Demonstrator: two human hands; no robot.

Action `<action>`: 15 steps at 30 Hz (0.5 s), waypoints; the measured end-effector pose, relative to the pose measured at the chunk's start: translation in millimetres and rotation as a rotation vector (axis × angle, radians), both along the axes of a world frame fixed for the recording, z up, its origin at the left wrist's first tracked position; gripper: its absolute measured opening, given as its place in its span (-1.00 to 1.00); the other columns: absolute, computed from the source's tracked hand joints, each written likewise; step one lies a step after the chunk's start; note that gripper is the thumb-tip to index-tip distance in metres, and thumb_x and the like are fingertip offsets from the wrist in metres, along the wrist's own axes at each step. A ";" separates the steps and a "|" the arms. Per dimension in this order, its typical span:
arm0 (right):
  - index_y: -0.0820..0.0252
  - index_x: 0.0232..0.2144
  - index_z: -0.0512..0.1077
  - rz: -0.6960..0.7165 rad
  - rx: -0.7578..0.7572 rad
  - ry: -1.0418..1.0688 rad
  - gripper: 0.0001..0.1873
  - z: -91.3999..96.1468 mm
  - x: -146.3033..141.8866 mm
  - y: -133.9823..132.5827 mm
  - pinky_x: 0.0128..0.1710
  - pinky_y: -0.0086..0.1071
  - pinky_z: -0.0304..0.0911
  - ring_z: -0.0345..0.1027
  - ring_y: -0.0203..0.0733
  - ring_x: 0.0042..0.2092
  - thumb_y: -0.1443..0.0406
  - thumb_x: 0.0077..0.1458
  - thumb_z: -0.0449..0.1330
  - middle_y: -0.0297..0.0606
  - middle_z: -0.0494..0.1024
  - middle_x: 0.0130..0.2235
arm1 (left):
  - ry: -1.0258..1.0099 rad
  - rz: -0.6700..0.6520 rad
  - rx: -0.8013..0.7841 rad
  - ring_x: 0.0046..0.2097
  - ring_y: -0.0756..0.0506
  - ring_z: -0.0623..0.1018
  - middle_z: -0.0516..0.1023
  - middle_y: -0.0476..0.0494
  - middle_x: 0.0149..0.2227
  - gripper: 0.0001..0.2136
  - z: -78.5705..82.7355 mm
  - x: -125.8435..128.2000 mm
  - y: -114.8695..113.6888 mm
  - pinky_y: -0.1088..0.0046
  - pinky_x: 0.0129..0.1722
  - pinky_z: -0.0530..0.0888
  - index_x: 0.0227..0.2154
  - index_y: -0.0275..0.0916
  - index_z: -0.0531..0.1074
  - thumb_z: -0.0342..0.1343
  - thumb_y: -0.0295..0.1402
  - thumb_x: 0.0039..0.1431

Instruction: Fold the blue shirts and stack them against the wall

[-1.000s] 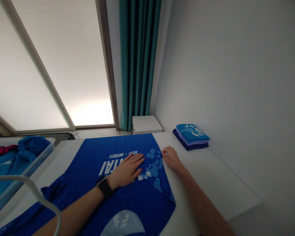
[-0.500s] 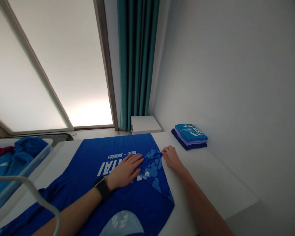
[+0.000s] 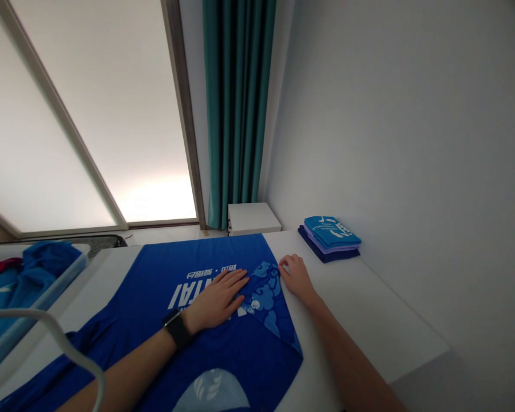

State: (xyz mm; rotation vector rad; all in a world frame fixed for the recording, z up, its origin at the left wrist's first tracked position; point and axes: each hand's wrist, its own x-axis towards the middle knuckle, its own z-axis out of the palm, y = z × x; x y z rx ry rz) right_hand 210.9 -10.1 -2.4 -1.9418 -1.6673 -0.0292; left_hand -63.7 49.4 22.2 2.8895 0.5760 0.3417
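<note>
A blue T-shirt point(image 3: 206, 257) with white lettering lies spread on the white table point(image 3: 369, 309). Its right sleeve point(image 3: 264, 292), printed with a light-blue cloud pattern, is folded inward over the body. My left hand point(image 3: 217, 297), with a black watch on the wrist, lies flat on the shirt with fingers stretched out, its fingertips at the sleeve's edge. My right hand point(image 3: 295, 276) rests at the shirt's right edge, fingers curled and pinching the tip of the folded sleeve.
A stack of folded shirts point(image 3: 329, 237) sits at the table's far right by the wall. A clear bin point(image 3: 34, 280) with blue and red clothes stands at the left. A white cable point(image 3: 60, 343) arcs in the near left. A small white cabinet point(image 3: 253, 217) and teal curtain point(image 3: 236, 109) stand behind.
Both hands stay on the shirt; my right hand has crept slightly left along the sleeve tip. The view has shifted a little.
</note>
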 end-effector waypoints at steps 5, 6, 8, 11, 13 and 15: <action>0.14 -0.28 0.42 0.100 0.068 0.058 -0.81 7.4 -8.7 -1.6 -0.01 -0.25 0.14 0.25 -0.09 -0.09 0.32 0.21 0.00 -0.17 0.42 -0.20 | 0.015 0.004 -0.017 0.32 -0.18 0.18 0.17 -0.16 0.32 -0.55 0.8 0.8 -0.5 0.09 0.30 0.11 0.27 -0.15 0.16 -0.18 -0.18 0.39; 0.14 -0.28 0.43 0.111 0.065 0.057 -0.81 7.8 -10.2 -1.6 -0.01 -0.25 0.15 0.25 -0.09 -0.08 0.33 0.20 0.00 -0.18 0.42 -0.20 | 0.012 0.006 -0.021 0.32 -0.18 0.18 0.17 -0.16 0.32 -0.55 0.7 0.9 -0.6 0.09 0.30 0.10 0.27 -0.14 0.15 -0.18 -0.18 0.39; 0.13 -0.28 0.43 0.106 0.056 0.050 -0.83 7.0 -12.0 -1.2 -0.02 -0.25 0.16 0.25 -0.08 -0.08 0.35 0.18 0.03 -0.18 0.41 -0.20 | 0.003 0.008 -0.035 0.32 -0.18 0.18 0.17 -0.15 0.32 -0.55 0.8 0.6 -0.3 0.10 0.30 0.09 0.28 -0.13 0.15 -0.18 -0.17 0.39; 0.15 -0.27 0.43 0.075 0.039 0.033 -0.87 3.2 -12.0 -0.6 -0.03 -0.24 0.16 0.24 -0.08 -0.09 0.36 0.14 0.08 -0.18 0.40 -0.21 | 0.000 0.010 -0.089 0.31 -0.17 0.19 0.18 -0.14 0.32 -0.55 2.8 -0.2 1.0 0.12 0.30 0.08 0.27 -0.12 0.15 -0.16 -0.17 0.38; 0.15 -0.25 0.42 0.065 0.013 0.011 -0.87 0.5 -11.5 -0.3 -0.04 -0.24 0.16 0.23 -0.07 -0.09 0.34 0.12 0.12 -0.18 0.39 -0.21 | -0.006 0.033 -0.135 0.29 -0.17 0.23 0.23 -0.14 0.29 -0.57 6.3 0.9 3.0 0.13 0.29 0.11 0.24 -0.13 0.20 -0.18 -0.19 0.38; 0.14 -0.22 0.42 0.063 -0.013 -0.005 -0.86 -1.3 -11.3 -0.1 -0.04 -0.24 0.15 0.23 -0.07 -0.09 0.33 0.12 0.13 -0.19 0.39 -0.20 | -0.005 0.067 -0.163 0.24 -0.17 0.30 0.32 -0.14 0.24 -0.60 11.6 5.3 6.4 0.15 0.24 0.19 0.19 -0.13 0.27 -0.20 -0.22 0.38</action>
